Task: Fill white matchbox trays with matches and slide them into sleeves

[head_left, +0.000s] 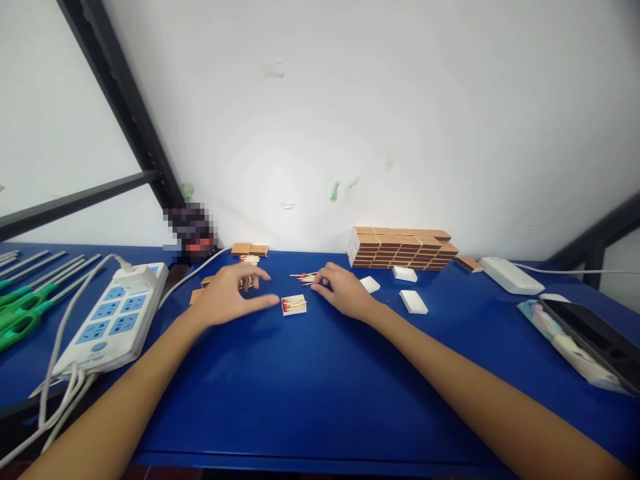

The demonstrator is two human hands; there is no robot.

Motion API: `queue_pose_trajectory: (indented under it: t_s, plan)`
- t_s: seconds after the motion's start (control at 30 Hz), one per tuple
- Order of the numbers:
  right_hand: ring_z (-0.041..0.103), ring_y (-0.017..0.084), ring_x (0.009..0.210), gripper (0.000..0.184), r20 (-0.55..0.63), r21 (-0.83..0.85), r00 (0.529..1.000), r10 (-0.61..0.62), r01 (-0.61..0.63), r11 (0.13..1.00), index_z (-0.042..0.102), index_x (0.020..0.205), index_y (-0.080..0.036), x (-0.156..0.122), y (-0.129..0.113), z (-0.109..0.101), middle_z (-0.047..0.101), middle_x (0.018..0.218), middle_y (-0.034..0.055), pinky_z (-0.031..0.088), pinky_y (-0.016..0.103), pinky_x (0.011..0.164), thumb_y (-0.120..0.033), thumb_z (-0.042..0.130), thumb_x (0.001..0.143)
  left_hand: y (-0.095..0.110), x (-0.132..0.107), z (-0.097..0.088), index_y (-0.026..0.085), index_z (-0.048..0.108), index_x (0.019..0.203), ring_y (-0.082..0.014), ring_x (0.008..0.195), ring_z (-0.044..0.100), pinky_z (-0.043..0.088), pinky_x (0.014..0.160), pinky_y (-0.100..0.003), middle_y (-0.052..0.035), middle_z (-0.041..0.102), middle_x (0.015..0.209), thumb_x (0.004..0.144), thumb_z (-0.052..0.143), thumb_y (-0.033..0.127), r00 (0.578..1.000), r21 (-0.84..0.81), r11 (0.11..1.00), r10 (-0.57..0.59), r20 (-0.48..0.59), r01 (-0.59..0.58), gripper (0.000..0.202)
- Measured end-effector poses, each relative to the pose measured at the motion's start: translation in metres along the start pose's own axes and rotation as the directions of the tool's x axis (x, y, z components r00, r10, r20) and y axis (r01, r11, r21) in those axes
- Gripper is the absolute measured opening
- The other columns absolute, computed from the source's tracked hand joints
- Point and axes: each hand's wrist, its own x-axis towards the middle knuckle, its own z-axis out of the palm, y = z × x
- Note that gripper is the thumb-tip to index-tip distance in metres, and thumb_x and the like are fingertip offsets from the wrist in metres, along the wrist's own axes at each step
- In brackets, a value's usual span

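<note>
Rests right hand [345, 290], narrow-fingered, at right end of crosswise matches [301, 275], cannot tell if gripping; spreads left hand [230, 293] wide beside tray [295, 311].

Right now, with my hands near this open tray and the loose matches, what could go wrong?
The open white tray sits close to your left hand, so a nudge could spill the matches inside. The loose matches lie at uneven angles by your right hand, so a careless sweep might scatter them. The stacked matchboxes stand beyond that hand, and a hard bump could perhaps shift them.
</note>
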Motion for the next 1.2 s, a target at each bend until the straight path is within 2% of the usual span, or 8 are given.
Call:
queue_pose_trajectory:
  t_s: [0.03, 0.1, 0.27, 0.4, 0.83, 1.03, 1.2]
  plan:
    - [0.055, 0.014, 0.078, 0.010, 0.007, 0.000, 1.000, -0.002, 0.002, 1.000, 0.066, 0.089, -0.019, 0.000, 0.001, 0.001, 0.058, 0.093, 0.0015, 0.041, 0.028, 0.072, -0.024, 0.065, 0.098, 0.000, -0.002, 0.007, 0.023, 0.077, 0.105, -0.0176, 0.071, 0.056, 0.045, 0.064, -0.032, -0.0028, 0.067, 0.084, 0.070, 0.083, 0.069, 0.999, 0.107, 0.994, 0.030, 0.035, -0.033, 0.058]
    - [0.055, 0.014, 0.078, 0.008, 0.008, 0.004, 1.000, -0.007, 0.007, 1.000, 0.065, 0.091, -0.019, -0.001, 0.002, 0.002, 0.057, 0.094, 0.0015, 0.042, 0.028, 0.073, -0.023, 0.065, 0.098, 0.000, -0.005, 0.019, 0.024, 0.076, 0.110, -0.0178, 0.075, 0.058, 0.047, 0.067, -0.031, -0.0027, 0.068, 0.091, 0.073, 0.082, 0.064, 0.994, 0.189, 0.978, 0.070, 0.089, -0.086, 0.055]
    - [0.057, 0.015, 0.082, 0.006, 0.004, 0.005, 1.000, -0.011, 0.011, 1.000, 0.064, 0.099, -0.020, -0.001, 0.001, 0.001, 0.057, 0.096, 0.0014, 0.043, 0.028, 0.075, -0.026, 0.064, 0.099, 0.001, -0.004, 0.034, 0.024, 0.077, 0.102, -0.0171, 0.076, 0.058, 0.048, 0.069, -0.031, -0.0018, 0.065, 0.089, 0.083, 0.078, 0.049, 0.984, 0.187, 0.973, 0.111, 0.137, -0.136, 0.031]
    - [0.055, 0.014, 0.080, 0.006, -0.002, 0.001, 1.000, -0.002, 0.002, 1.000, 0.064, 0.096, -0.020, 0.001, 0.000, 0.001, 0.056, 0.095, 0.0007, 0.042, 0.027, 0.074, -0.025, 0.065, 0.099, 0.000, -0.003, 0.035, 0.024, 0.076, 0.097, -0.0168, 0.076, 0.058, 0.047, 0.068, -0.030, -0.0014, 0.064, 0.087, 0.083, 0.078, 0.044, 0.982, 0.174, 0.974, 0.123, 0.142, -0.148, 0.025]
    - [0.055, 0.014, 0.079, 0.007, 0.033, -0.008, 0.999, -0.007, 0.007, 1.000, 0.063, 0.094, -0.020, 0.003, 0.003, 0.006, 0.057, 0.097, 0.0011, 0.041, 0.027, 0.072, -0.022, 0.062, 0.100, 0.001, -0.005, 0.033, 0.023, 0.074, 0.092, -0.0186, 0.079, 0.060, 0.047, 0.069, -0.031, -0.0019, 0.066, 0.086, 0.083, 0.078, 0.047, 0.979, 0.211, 0.959, 0.164, 0.124, -0.187, 0.026]
    - [0.058, 0.015, 0.084, 0.004, 0.029, -0.002, 1.000, 0.003, -0.003, 1.000, 0.064, 0.104, -0.022, 0.004, -0.003, 0.007, 0.058, 0.100, 0.0011, 0.041, 0.027, 0.074, -0.023, 0.061, 0.102, -0.001, -0.005, 0.034, 0.024, 0.073, 0.094, -0.0186, 0.079, 0.060, 0.047, 0.070, -0.031, -0.0011, 0.066, 0.085, 0.083, 0.079, 0.047, 0.976, 0.211, 0.957, 0.172, 0.133, -0.197, 0.026]
    - [0.055, 0.014, 0.078, 0.007, 0.047, -0.039, 0.998, 0.030, -0.028, 0.999, 0.063, 0.097, -0.020, 0.005, -0.001, 0.007, 0.058, 0.097, 0.0012, 0.039, 0.028, 0.071, -0.024, 0.061, 0.102, -0.001, -0.006, 0.033, 0.024, 0.074, 0.096, -0.0185, 0.079, 0.061, 0.048, 0.069, -0.031, -0.0013, 0.066, 0.086, 0.083, 0.079, 0.047, 0.979, 0.205, 0.961, 0.166, 0.118, -0.187, 0.027]
